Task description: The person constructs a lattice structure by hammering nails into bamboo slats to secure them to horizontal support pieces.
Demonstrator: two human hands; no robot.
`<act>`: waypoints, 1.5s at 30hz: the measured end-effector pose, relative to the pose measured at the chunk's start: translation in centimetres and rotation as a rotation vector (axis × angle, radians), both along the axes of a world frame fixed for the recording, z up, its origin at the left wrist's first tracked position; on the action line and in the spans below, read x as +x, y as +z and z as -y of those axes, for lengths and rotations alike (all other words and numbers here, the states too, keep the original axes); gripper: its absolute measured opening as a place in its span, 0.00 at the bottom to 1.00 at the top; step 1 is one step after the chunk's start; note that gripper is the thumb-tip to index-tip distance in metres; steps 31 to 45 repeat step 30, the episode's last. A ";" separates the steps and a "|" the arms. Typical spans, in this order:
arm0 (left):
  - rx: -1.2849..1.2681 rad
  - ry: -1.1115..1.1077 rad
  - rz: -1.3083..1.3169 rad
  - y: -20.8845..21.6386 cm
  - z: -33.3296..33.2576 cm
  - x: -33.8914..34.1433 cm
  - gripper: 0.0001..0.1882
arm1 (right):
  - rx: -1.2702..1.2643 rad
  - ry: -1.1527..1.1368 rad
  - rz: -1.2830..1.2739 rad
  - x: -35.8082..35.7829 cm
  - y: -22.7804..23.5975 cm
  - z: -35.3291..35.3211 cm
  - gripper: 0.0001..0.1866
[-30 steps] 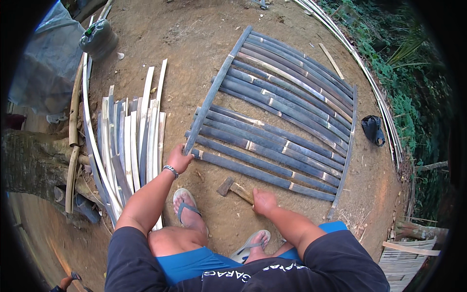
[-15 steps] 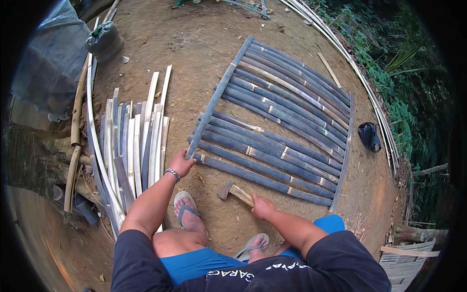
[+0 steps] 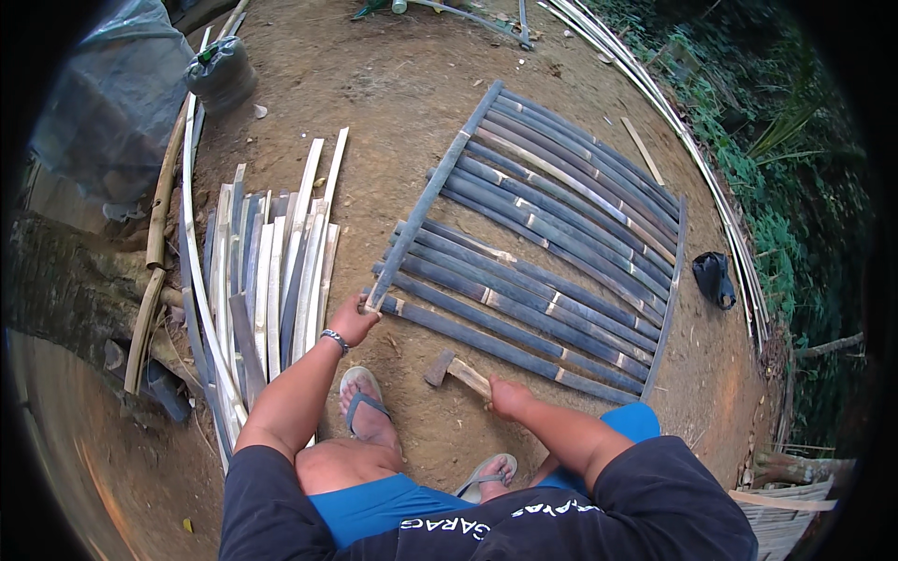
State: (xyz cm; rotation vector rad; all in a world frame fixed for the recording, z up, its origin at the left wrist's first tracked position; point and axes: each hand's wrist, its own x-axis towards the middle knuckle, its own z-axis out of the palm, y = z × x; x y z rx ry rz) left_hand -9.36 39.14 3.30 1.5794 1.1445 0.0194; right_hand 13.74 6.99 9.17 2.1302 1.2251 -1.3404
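Observation:
A frame of dark bamboo slats [image 3: 552, 290] lies flat on the ground in front of me. Its slats run between a long left crosspiece [image 3: 438, 182] and a right one [image 3: 666, 313]. My left hand [image 3: 352, 323], with a bracelet at the wrist, is closed around the near end of the left crosspiece, beside the nearest slat. In my right hand [image 3: 510, 399] is the wooden handle of a hatchet [image 3: 468, 376]. The hatchet's rusty head points left, held apart from the frame on its near side. My fingertips on the handle are partly hidden.
On the left lies a pile of split bamboo strips [image 3: 271, 271], with a bamboo pole [image 3: 161, 224] beyond it. A filled sack [image 3: 223, 77] stands at the far left. A black bag [image 3: 714, 279] and long pale strips [image 3: 687, 140] lie to the right, beside green plants.
The view has shifted slightly, so the scene sits a little further right and lower. Both hands keep their holds on the crosspiece and hatchet.

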 end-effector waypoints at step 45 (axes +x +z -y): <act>0.060 -0.110 -0.031 1.0 -0.9 1.9 0.36 | 0.112 -0.288 -0.051 10.2 -2.0 3.5 0.34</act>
